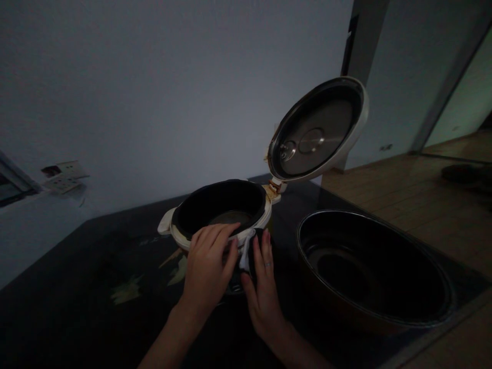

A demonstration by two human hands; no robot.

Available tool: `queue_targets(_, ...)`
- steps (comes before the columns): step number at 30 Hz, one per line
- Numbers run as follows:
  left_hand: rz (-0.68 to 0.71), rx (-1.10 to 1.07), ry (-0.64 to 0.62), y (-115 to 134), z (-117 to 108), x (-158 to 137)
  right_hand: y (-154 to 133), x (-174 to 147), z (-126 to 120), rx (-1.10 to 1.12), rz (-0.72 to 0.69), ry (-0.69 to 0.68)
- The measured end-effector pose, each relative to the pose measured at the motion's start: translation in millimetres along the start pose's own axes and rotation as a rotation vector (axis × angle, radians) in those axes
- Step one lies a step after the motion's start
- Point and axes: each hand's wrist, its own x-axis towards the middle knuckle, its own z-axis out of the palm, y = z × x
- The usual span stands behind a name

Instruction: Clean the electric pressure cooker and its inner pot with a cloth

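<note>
A rice cooker [179, 237] with a pale rim and a dark interior stands on the dark tabletop, its hinged lid [323, 128] raised to the right. My left hand [207, 261] grips the near rim, with the fingers over the edge and the thumb on the outside. Against the cooker's front right side, my right hand [263, 289] presses a folded black and white cloth [247, 252]; a ring shows on one finger. The cooker's lower front is partly hidden behind my hands and in shadow.
A large dark pot [346, 264] stands right of the cooker near the table's edge. The dark tabletop [126, 246] carries a leaf-like pattern. A pale wall [172, 102] rises behind, with a socket [65, 174] at the left. Wooden floor [384, 179] lies beyond the table.
</note>
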Motion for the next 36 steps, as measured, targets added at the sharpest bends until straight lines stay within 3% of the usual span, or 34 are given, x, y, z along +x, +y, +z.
queue_targets(3, -0.025, 0.012, 0.000, 1.9, 1.5, 1.1, 10.2, 15.9, -2.0, 0.104, 0.092, 0.066)
queue_targets(6, -0.025, 0.032, 0.015, 2.0, 4.3, 1.0, 24.0, 28.0, -4.7, 0.274, 0.276, 0.130)
queue_targets(10, 0.001, 0.098, 0.028, 0.2, 8.3, 0.3, 31.2, 24.9, -4.2, 0.365, 0.401, 0.132)
queue_targets(18, 0.034, 0.096, 0.026, -4.0, 9.1, 1.3, 16.9, 1.0, 0.5, 0.276, 0.210, 0.055)
queue_targets(29, 0.041, 0.052, 0.009, -16.8, 1.0, -1.7, 6.1, 2.3, 8.6, 0.197, 0.195, 0.030)
queue_targets(36, -0.008, 0.003, -0.021, -35.8, -7.7, -5.5, -10.7, -6.4, 15.5, 0.153, 0.119, -0.149)
